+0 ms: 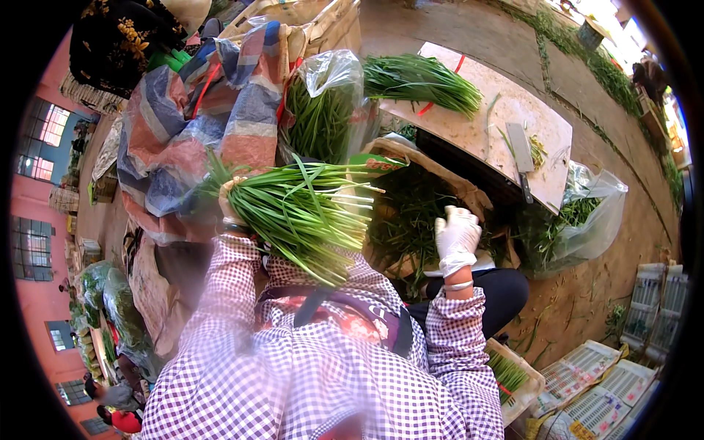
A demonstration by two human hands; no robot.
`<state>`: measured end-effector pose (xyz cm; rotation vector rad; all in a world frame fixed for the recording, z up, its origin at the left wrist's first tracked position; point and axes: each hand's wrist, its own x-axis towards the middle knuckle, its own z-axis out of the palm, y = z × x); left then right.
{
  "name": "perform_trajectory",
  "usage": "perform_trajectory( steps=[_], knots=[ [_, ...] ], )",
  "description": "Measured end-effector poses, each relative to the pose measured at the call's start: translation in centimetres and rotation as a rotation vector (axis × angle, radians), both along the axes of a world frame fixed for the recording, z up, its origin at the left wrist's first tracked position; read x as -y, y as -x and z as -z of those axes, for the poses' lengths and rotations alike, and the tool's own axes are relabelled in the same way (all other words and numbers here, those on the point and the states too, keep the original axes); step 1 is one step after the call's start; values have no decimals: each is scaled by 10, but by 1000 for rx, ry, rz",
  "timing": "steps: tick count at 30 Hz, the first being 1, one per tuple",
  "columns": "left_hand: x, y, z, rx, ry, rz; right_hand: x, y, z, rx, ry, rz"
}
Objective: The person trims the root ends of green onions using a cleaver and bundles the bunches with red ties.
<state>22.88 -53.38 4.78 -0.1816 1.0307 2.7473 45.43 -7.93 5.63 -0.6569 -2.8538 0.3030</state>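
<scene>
- Greens (pixel 304 213), a loose bunch of long thin leaves with pale stem ends, are gripped near their left end by the left hand (pixel 232 204); its fingers are closed around them, though partly hidden by leaves.
- The bunch is held up in front of the lap, with its pale ends fanned out to the right.
- The right hand (pixel 457 237), covered by a white glove, is seen from the back with its fingers bent; whether anything is held by them cannot be told.
- Beneath and beside that hand, loose leaves (pixel 411 213) are gathered in an open sack (pixel 440 167).
- Beyond the sack, a pale worktop (pixel 541 121) is set at a slant; a second bunch (pixel 425 82) is laid across its far left part, and a cleaver (pixel 519 147) is laid near its right side beside some scraps.
- More greens are contained in a clear bag (pixel 320 121) left of the worktop and in another plastic bag (pixel 598 231) to its right.
- Farther left, a striped sheet (pixel 176 158) is heaped in folds.
</scene>
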Motion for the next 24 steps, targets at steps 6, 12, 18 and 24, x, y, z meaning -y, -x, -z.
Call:
perform_trajectory(
  steps=[6, 12, 18, 24],
  knots=[
    [-6, 1, 2, -37, -52, 79, 80, 14, -10, -129, 1271, -220],
    [-5, -1, -2, -83, -11, 121, 88, 22, 6, -256, 1114, -269],
    [1, 4, 9, -60, -34, 108, -30, 10, 36, -72, 367, -11],
    [-7, -5, 6, -37, -61, 135, -35, -1, -5, -243, 419, -88]
  ],
)
